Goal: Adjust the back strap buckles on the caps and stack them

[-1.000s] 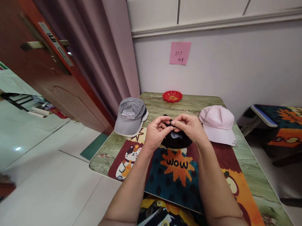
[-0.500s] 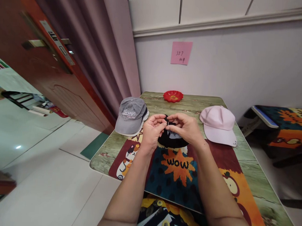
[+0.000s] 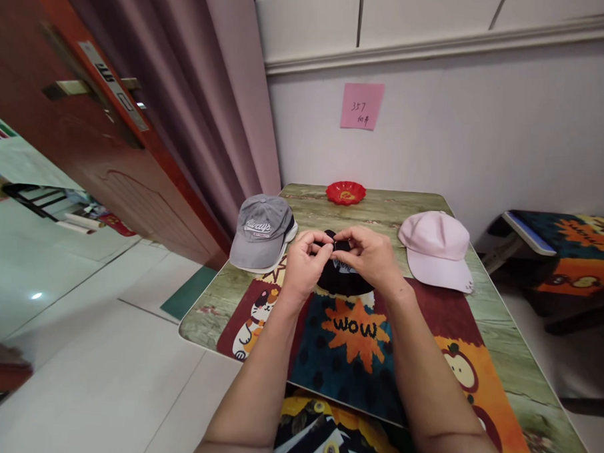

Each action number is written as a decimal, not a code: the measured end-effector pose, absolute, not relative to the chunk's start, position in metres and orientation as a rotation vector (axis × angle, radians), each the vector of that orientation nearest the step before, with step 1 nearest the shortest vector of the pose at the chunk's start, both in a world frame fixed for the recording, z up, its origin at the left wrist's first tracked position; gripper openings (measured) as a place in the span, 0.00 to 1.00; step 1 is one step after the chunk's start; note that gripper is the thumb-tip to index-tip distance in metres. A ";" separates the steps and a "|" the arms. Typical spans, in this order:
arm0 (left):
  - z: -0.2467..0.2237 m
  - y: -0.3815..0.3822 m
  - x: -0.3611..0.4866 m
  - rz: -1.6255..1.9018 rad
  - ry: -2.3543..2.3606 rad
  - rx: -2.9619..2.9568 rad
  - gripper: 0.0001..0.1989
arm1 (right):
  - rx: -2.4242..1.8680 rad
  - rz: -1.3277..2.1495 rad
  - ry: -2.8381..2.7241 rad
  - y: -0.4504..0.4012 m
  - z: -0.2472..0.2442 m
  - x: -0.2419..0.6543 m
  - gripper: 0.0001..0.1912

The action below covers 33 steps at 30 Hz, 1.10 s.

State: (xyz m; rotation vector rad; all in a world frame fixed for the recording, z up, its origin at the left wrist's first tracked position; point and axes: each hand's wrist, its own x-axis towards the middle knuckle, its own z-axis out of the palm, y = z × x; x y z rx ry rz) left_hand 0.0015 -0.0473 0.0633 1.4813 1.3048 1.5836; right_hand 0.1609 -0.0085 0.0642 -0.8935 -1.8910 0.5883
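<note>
My left hand (image 3: 303, 261) and my right hand (image 3: 373, 255) meet over a black cap (image 3: 343, 283) with a pale print on its front. Thumb and forefinger of each hand are pinched, their tips almost touching. A tiny light sliver shows at the fingertips, too small to name. Much of the cap's crown is hidden behind the hands. To the left sits a grey cap (image 3: 262, 228) with white lettering, stacked on other headwear whose pale and dark edges peek out. A pink cap (image 3: 436, 249) lies to the right.
A red scalloped dish (image 3: 345, 193) stands at the table's back edge. Under the black cap lies a colourful mat (image 3: 348, 375) on the wood-patterned table (image 3: 213, 303). A door (image 3: 149, 173) and a curtain (image 3: 207, 95) are at the left; another table (image 3: 581, 245) is at the right.
The fingertips have drawn slightly closer together, and the light sliver between them shows less. The caps and dish stay where they were.
</note>
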 end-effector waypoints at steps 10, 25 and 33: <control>0.064 -0.048 0.000 1.607 1.480 1.715 0.01 | -0.849 0.244 -2.055 -0.009 0.062 0.161 0.07; 0.065 -0.055 0.013 1.619 1.877 2.048 0.09 | -0.921 0.108 -2.050 -0.012 0.063 0.164 0.06; 0.061 -0.048 0.007 1.628 1.735 1.745 0.07 | -0.921 0.070 -2.053 -0.015 0.065 0.160 0.06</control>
